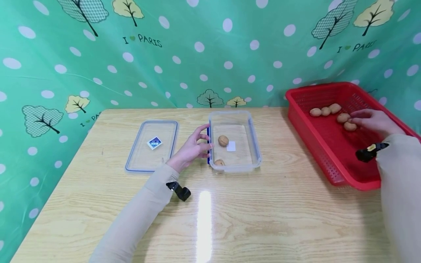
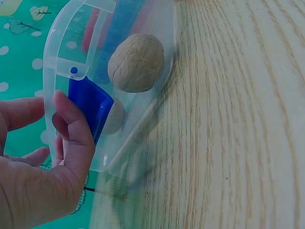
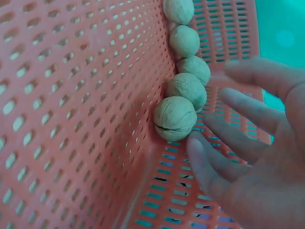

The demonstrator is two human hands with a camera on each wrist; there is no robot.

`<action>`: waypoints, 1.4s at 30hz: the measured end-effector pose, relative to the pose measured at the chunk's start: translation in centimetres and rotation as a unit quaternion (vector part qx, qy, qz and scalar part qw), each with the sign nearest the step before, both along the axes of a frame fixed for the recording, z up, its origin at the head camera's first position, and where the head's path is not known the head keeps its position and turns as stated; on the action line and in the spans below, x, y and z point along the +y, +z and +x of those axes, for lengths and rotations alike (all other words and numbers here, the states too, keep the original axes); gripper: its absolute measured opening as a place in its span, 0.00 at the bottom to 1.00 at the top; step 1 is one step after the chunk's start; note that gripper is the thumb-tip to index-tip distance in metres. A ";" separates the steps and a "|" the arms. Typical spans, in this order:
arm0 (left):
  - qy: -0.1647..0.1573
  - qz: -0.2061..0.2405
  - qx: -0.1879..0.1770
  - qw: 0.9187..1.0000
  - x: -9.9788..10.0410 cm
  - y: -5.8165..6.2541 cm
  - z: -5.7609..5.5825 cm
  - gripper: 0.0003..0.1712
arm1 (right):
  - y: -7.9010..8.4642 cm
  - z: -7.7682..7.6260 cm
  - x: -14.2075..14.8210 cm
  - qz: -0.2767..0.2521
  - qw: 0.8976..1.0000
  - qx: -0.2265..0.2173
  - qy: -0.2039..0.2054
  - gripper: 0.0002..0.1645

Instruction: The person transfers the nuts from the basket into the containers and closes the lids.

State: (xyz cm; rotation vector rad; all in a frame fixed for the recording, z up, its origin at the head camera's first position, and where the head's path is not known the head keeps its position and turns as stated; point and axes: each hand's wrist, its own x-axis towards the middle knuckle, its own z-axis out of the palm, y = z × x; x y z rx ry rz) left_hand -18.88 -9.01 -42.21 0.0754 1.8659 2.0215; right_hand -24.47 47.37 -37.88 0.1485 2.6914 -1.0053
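My left hand [image 1: 198, 143] rests against the left side of a clear plastic container [image 1: 255, 146] with relaxed fingers. In the left wrist view the thumb [image 2: 71, 124] touches the container's blue latch [image 2: 88, 102]. Inside lie two walnuts, one in the middle [image 1: 223, 140] and one at the near wall [image 1: 219, 162]; the near one shows large through the wall [image 2: 136, 62]. My right hand [image 1: 361, 117] is inside a red basket [image 1: 315, 146], fingers straight and holding nothing. Its fingertips [image 3: 200, 148] are just beside the nearest walnut [image 3: 175, 118] of a row of several [image 1: 325, 111].
The container's clear lid [image 1: 164, 135], blue-edged with a small label, lies flat on the wooden table [image 1: 263, 212] left of my left hand. The red basket sits at the table's right edge. A green patterned cloth [image 1: 210, 54] hangs behind.
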 end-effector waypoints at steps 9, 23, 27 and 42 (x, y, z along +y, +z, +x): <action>-0.006 0.002 0.000 1.000 -0.2 0.0 0.1 0.44 | -0.7 -0.8 0.6 -0.054 0.994 -0.093 0.027 0.50; 0.000 0.006 -0.001 1.000 -0.2 -0.1 0.2 0.44 | -1.5 -0.8 -0.3 -0.008 0.988 -0.117 0.097 0.44; 0.003 0.004 -0.001 1.000 -0.2 0.0 0.2 0.44 | -1.4 -1.0 -0.8 0.011 0.987 -0.094 0.127 0.42; -0.001 -0.001 -0.004 1.000 -0.1 0.1 0.3 0.45 | 1.0 -0.7 -5.2 0.035 0.991 0.027 0.127 0.39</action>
